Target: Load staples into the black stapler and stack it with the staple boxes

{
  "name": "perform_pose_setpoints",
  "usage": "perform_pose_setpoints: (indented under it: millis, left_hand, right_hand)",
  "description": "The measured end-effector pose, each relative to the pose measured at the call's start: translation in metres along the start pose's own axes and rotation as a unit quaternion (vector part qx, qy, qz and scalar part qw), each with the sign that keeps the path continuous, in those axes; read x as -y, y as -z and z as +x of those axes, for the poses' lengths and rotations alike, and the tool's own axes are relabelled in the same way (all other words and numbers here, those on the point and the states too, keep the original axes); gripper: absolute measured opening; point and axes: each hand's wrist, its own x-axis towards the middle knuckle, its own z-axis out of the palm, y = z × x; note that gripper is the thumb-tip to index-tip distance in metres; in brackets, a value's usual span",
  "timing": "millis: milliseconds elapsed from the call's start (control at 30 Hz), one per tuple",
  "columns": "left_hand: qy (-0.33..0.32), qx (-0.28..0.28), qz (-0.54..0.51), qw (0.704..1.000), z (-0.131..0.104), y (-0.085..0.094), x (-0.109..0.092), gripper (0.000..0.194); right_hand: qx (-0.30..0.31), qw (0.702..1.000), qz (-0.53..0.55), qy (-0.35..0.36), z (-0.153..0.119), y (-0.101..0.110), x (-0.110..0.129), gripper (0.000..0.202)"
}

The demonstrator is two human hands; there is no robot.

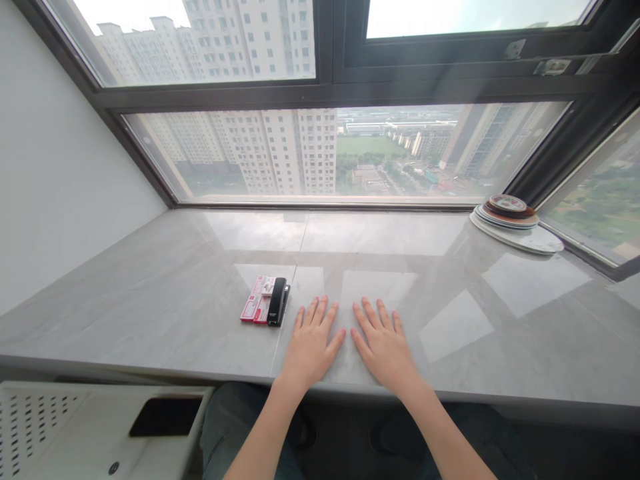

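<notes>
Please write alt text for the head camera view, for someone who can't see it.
Two bare hands, left and right, rest palms down on a glossy grey stone ledge. Left of them lie a black stapler and small red-and-white boxes; round plates or mats are stacked far right, by windows overlooking high-rise buildings.

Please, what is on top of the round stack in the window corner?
A round piece with a patterned centre tops the stack. Below it, a brown rim and paler ones show; their covered middles cannot be seen.
</notes>
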Motion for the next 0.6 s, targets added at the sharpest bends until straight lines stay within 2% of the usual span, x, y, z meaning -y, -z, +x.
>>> perform_pose_setpoints:
  millis: [600]
  left_hand:
    - [0.001,-0.001,0.004,1.0,-0.0002,-0.0011,0.0006,0.06]
  right_hand:
    - [0.0,1.0,-0.002,-0.003,0.0004,-0.0012,0.0016,0.061]
